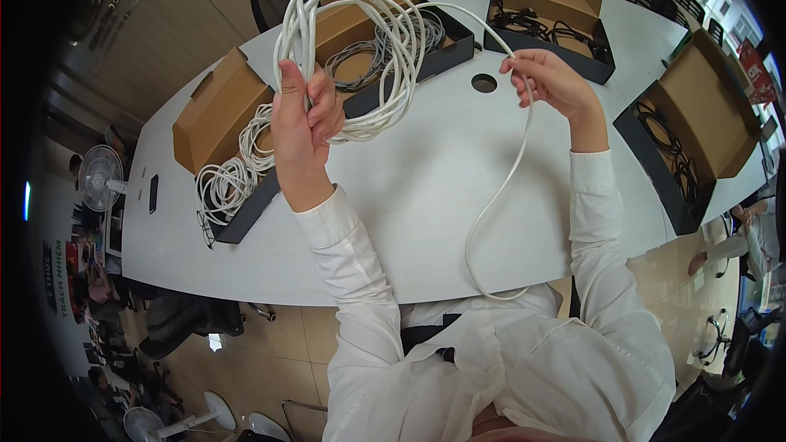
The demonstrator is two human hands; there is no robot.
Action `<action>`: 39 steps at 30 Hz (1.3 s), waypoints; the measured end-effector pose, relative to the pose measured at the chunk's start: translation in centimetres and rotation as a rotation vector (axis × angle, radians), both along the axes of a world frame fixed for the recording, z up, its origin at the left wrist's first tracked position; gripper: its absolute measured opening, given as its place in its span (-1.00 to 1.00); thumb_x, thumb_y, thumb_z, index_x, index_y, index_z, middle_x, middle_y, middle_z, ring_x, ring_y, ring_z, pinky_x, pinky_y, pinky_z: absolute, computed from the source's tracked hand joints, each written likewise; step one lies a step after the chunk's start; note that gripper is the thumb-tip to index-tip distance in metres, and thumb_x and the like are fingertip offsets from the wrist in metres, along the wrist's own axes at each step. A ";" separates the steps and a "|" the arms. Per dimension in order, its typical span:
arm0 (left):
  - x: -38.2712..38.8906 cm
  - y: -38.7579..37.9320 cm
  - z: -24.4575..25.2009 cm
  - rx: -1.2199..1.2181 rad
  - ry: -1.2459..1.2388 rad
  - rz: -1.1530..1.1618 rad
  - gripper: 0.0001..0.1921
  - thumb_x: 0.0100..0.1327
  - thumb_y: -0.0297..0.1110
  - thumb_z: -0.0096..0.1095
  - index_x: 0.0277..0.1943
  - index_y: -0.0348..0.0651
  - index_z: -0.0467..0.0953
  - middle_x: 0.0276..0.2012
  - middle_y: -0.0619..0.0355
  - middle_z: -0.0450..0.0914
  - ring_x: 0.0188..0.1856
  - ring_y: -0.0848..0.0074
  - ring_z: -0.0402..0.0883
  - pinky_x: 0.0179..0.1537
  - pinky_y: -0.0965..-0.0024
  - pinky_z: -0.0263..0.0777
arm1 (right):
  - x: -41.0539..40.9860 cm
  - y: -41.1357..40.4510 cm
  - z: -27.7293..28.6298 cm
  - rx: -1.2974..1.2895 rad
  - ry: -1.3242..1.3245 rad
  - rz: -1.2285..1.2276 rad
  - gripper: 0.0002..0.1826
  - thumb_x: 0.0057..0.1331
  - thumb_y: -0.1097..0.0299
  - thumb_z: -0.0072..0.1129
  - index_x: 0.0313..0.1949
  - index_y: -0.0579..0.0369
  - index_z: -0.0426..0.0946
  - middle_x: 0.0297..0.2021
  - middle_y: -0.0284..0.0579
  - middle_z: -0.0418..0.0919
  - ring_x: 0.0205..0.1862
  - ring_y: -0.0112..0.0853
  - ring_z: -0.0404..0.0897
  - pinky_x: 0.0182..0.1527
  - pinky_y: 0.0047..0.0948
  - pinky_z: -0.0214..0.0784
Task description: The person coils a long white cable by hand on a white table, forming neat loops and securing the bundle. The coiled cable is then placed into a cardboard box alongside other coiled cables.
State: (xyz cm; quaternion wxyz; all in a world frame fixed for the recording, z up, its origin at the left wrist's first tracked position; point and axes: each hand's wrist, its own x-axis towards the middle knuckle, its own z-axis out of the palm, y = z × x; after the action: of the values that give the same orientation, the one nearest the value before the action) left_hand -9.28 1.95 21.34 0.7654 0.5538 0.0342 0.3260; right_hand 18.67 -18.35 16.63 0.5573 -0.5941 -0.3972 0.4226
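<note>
A large coil of white cable [410, 49] hangs from my left hand [310, 110], its loops gripped on their left side above the table. From the coil's top a single strand arcs over to my right hand [543, 80], which pinches it between thumb and fingers. Below that hand the loose length of white cable [491, 215] droops past the table's front edge, near my waist. Behind the coil, partly hidden, stands an open cardboard box [451, 52] with grey cables [362, 64]. Another open box [249, 212] with coiled white cables [224, 187] lies left of my left hand.
Two more open boxes, one at the back right [589, 52] and one at the far right [675, 196], hold black cables. A round grommet hole [484, 83] pierces the white table [417, 245]. Eyeglasses [206, 230] and a phone [153, 193] lie at left. Several chairs surround the table.
</note>
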 end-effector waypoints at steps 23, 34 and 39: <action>8.8 -5.6 -4.9 0.038 0.350 -0.234 -0.21 0.15 0.58 -0.47 -0.43 -0.08 0.37 -0.71 0.42 0.16 -0.74 0.80 -0.01 -0.71 0.66 -0.17 | -10.1 1.9 0.9 0.311 -0.279 -0.235 -0.51 0.38 0.48 -0.11 0.30 0.15 0.22 -0.39 -0.21 0.56 -0.59 -0.48 0.46 -0.47 -0.54 0.35; 7.3 -2.8 -3.8 -0.309 0.030 -0.485 -0.68 0.39 -0.14 -0.12 -0.49 -0.01 0.18 -0.79 0.40 0.15 -0.84 0.77 0.05 -0.78 0.64 -0.07 | -9.4 1.9 1.0 0.627 -0.885 -0.391 -0.35 0.13 0.31 0.30 0.21 0.14 0.31 -0.17 -0.07 0.49 -0.13 -0.28 0.48 -0.07 -0.38 0.33; 7.1 -3.0 -4.2 -0.385 -0.350 -0.863 -0.65 0.43 -0.13 -0.19 -0.50 0.00 0.14 -0.80 0.39 0.09 -0.84 0.77 -0.01 -0.82 0.63 -0.15 | -5.2 3.2 -1.4 0.315 -1.074 -0.992 -0.04 0.03 0.20 0.43 0.33 0.19 0.05 0.05 0.09 0.33 -0.01 -0.16 0.41 -0.03 -0.39 0.34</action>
State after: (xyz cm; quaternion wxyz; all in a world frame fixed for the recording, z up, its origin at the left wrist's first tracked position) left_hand -2.15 -1.02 17.17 0.9130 0.3031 -0.2673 0.0557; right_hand 13.42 -15.19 15.23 0.4906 -0.7412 -0.3559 -0.2885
